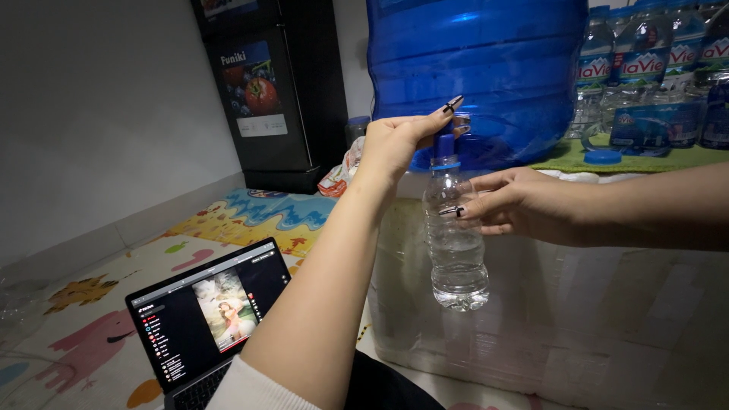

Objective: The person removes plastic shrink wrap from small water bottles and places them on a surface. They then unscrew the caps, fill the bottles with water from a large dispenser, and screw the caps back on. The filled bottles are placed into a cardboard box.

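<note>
Bottle: small clear plastic bottle [456,243] held under the tap [444,144] of the big blue water jug [474,68], roughly a quarter full, most left.
Left hand [395,144]: fingers pressing the tap at twelve o'clock.
Right hand [524,205]: fingers pinching the bottle from three o'clock.

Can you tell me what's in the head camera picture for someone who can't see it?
The right hand holds a clear plastic bottle under the tap of a big blue water jug, while the left hand is on the tap. An open laptop sits on the colourful mat.
</note>
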